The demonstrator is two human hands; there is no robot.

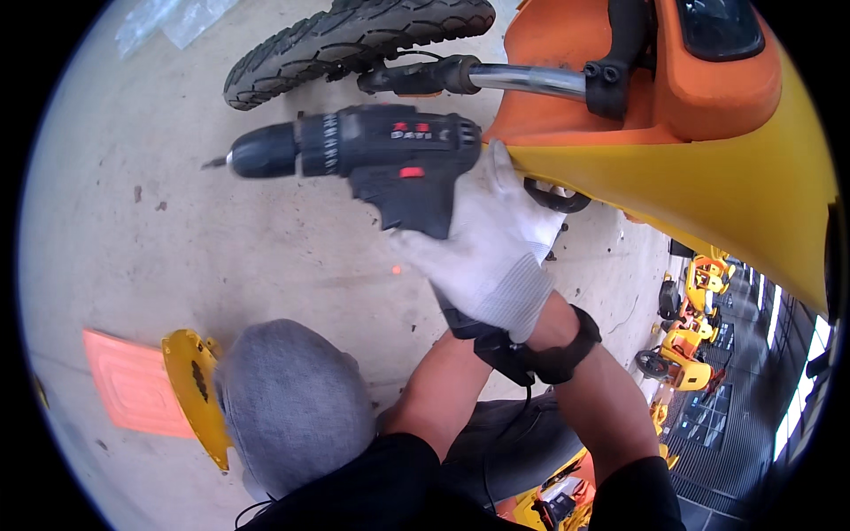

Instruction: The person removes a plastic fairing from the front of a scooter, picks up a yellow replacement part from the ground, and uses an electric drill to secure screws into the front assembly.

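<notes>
A black cordless drill [403, 142] lies sideways across the view, its bit pointing left. My right hand [487, 243], in a white knit glove, is closed around the drill's handle. A dark strapped device [567, 350] sits on that wrist. My left forearm [440, 380] passes behind the drill's base and the right wrist. A little of my gloved left hand [542, 221] shows behind the right one, near a black curved part [556, 196] under the yellow body panel [708, 177]; its fingers are hidden.
An orange-and-yellow vehicle [567, 106] lies at upper right, with a chrome fork tube [527, 78] and treaded tyre [354, 44]. An orange panel [133, 380], a yellow part [197, 389] and a rounded grey cloth shape [297, 407] are lower left. More yellow vehicles [695, 345] stand right.
</notes>
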